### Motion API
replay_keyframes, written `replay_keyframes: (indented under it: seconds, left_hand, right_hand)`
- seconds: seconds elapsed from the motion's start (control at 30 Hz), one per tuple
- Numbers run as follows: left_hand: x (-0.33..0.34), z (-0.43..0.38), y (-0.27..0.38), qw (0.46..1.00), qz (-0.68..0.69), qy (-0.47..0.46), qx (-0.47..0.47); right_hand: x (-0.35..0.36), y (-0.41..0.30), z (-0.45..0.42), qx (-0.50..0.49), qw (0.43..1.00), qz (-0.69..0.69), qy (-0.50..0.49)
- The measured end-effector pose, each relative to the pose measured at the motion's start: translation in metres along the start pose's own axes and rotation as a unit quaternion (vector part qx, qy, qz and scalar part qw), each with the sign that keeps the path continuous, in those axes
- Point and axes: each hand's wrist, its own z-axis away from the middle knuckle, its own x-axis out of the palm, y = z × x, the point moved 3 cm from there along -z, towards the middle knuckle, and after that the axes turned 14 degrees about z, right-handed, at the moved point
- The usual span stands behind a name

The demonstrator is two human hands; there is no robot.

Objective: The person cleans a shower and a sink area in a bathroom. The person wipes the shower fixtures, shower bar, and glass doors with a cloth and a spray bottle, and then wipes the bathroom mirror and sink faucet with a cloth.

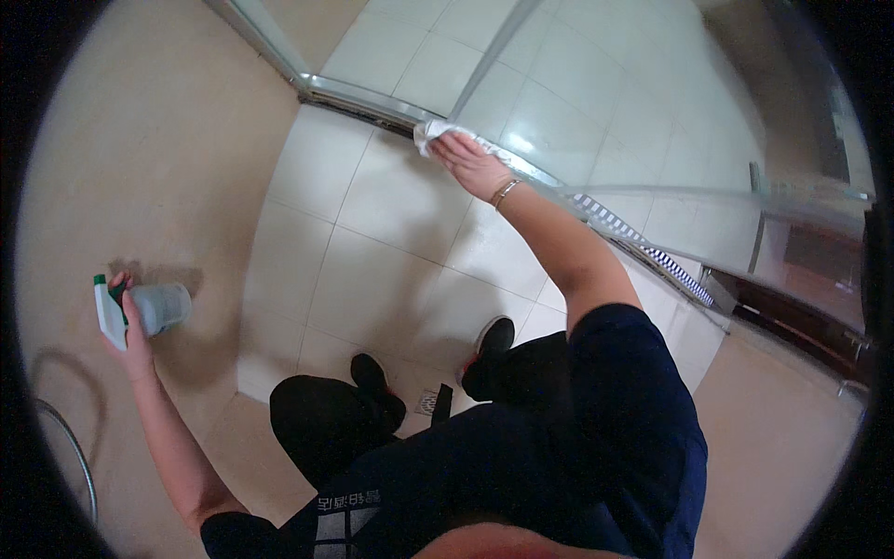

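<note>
My right hand (469,162) presses a white cloth (434,131) onto the metal bottom rail (370,101) of a glass shower partition. Part of the cloth shows past the fingertips, and the rest lies under the palm. Off to the left, my left hand (133,342) grips a spray bottle (162,307) by its neck. The bottle has a white and green trigger head and a translucent body, and it lies sideways in the picture beside the beige wall (140,175).
Pale tiles (377,272) cover the floor, with a small drain grate (426,402) between my shoes. A glass panel (573,91) rises beyond the rail. A checkered strip (649,251) runs along the right. A metal shower hose (77,447) hangs at lower left.
</note>
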Motion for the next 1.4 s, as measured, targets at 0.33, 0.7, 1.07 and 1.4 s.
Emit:
replay_keyframes:
  seconds: [0.33,0.7,1.07,1.4]
  left_hand:
    - [0.015,-0.018,-0.043,1.000,0.009,0.001,0.016]
    - [0.014,-0.024,-0.021,0.997,-0.045,-0.025,0.064]
    - [0.016,-0.026,-0.025,0.997,-0.021,-0.075,0.025]
    - [0.013,-0.032,-0.029,0.998,-0.030,-0.047,0.029]
  right_hand:
    - [-0.171,0.098,0.084,-0.123,0.968,0.216,0.034]
    - [-0.425,0.269,0.188,0.293,0.732,0.372,0.489]
    - [-0.436,0.266,0.283,0.328,0.784,0.431,0.304]
    - [-0.215,0.195,0.335,0.564,0.674,0.115,0.462]
